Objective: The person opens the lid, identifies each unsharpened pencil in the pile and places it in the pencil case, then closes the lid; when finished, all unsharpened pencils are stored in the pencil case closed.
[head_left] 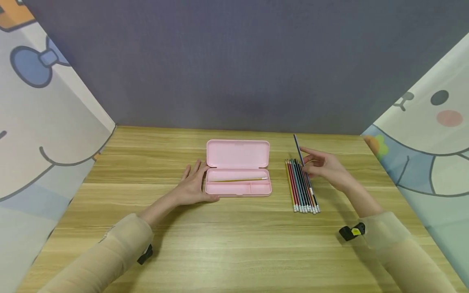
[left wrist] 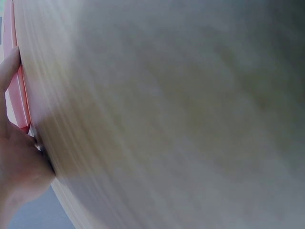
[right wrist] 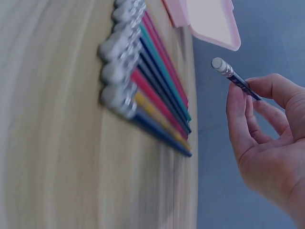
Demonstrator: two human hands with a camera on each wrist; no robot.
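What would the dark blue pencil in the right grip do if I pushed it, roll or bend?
The dark blue pencil would probably stay stiff, since it sticks out straight from the right grip. It might roll, being long and slim. It's likely light, as a pinch holds it up.

Even light, soft shadows on tabletop (head_left: 234, 244), left wrist view blurred

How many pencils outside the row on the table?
2: a yellowish pencil in the pink case, a dark blue pencil pinched by the right hand.
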